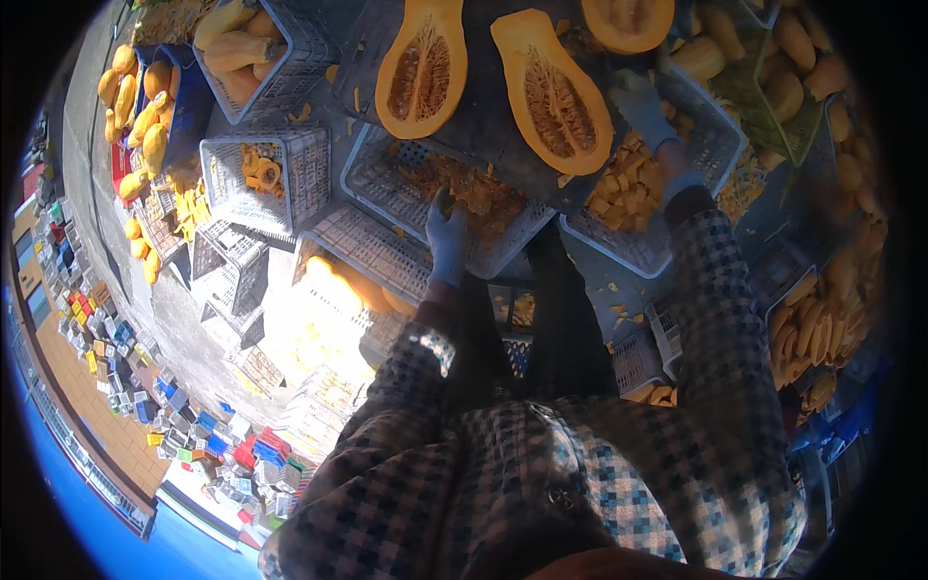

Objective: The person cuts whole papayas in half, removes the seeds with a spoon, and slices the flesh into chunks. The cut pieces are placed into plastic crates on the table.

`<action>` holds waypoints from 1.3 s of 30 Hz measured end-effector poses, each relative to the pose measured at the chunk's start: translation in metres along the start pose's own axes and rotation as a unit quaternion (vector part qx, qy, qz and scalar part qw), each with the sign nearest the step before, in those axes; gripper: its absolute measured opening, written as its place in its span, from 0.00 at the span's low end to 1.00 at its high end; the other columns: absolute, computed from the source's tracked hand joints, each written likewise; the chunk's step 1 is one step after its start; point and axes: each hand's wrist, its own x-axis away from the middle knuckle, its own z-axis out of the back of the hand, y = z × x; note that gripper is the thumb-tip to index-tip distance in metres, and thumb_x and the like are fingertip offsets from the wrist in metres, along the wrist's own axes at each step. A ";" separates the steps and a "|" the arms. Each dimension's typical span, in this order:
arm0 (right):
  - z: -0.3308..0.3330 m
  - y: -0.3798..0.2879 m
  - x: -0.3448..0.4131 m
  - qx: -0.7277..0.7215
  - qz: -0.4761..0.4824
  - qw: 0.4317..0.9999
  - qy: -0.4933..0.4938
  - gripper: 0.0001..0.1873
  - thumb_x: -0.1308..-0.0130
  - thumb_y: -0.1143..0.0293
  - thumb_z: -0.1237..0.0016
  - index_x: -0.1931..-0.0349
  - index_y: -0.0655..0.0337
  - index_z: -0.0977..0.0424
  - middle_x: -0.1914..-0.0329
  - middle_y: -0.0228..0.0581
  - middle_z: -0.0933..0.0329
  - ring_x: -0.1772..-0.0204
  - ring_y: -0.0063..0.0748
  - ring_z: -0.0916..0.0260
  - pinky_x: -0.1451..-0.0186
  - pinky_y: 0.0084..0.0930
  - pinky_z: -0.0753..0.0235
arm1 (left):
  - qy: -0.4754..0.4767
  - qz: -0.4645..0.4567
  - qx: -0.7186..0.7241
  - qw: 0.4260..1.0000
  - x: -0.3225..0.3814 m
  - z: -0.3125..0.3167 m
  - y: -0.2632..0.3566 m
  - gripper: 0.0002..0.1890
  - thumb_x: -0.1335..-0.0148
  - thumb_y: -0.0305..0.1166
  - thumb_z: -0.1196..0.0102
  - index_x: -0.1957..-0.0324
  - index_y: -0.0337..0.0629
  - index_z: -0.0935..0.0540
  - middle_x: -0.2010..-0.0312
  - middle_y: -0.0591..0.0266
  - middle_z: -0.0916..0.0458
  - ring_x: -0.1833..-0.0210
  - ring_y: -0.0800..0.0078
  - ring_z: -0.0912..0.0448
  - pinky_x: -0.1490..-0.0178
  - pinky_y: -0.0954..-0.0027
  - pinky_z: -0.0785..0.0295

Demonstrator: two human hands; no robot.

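My left hand (447, 243), in a light glove, is over a plastic crate (377, 190) that holds stringy orange squash pulp and seeds (482, 199); whether its curled fingers hold anything is unclear. My gloved right hand (641, 109) reaches forward beside the dark board (500, 156), above a crate with pale squash chunks (625, 190); its fingertips are blurred. On the board lie two halved squashes, cut side up with seeds inside: the left half (423, 69) and the middle half (557, 98). A third cut piece (628, 22) is at the top, partly out of frame.
A crate of whole squashes (283, 80) stands at the upper left, above a crate with cut pieces (206, 170). A green crate (794, 134) is at the upper right. Peeled squash pieces (815, 333) are heaped at the far right. Peel scraps (616, 308) litter the ground.
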 end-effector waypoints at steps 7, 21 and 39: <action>-0.016 0.034 -0.016 0.177 0.055 0.981 -0.058 0.31 0.32 0.58 0.55 0.34 0.69 0.33 0.39 0.58 0.26 0.35 0.50 0.29 0.34 0.41 0.32 | 0.023 0.146 0.002 0.989 0.065 0.010 -0.080 0.26 0.34 0.37 0.42 0.38 0.34 0.24 0.47 0.48 0.18 0.44 0.60 0.19 0.42 0.66 0.27; -0.214 -0.160 0.265 -0.264 -0.033 0.923 -0.277 0.22 0.27 0.64 0.52 0.37 0.66 0.30 0.55 0.38 0.21 0.59 0.26 0.22 0.59 0.21 0.22 | 0.246 0.368 -0.014 0.897 0.141 0.218 -0.339 0.26 0.29 0.51 0.53 0.49 0.37 0.18 0.54 0.43 0.16 0.47 0.47 0.20 0.45 0.57 0.29; -0.721 -0.140 0.489 -0.093 0.021 0.952 -0.290 0.19 0.28 0.58 0.51 0.50 0.68 0.26 0.66 0.45 0.20 0.66 0.42 0.22 0.60 0.36 0.25 | 0.244 0.369 0.071 0.894 0.089 0.249 -0.670 0.45 0.29 0.66 0.64 0.34 0.27 0.31 0.42 0.34 0.23 0.42 0.45 0.22 0.40 0.57 0.30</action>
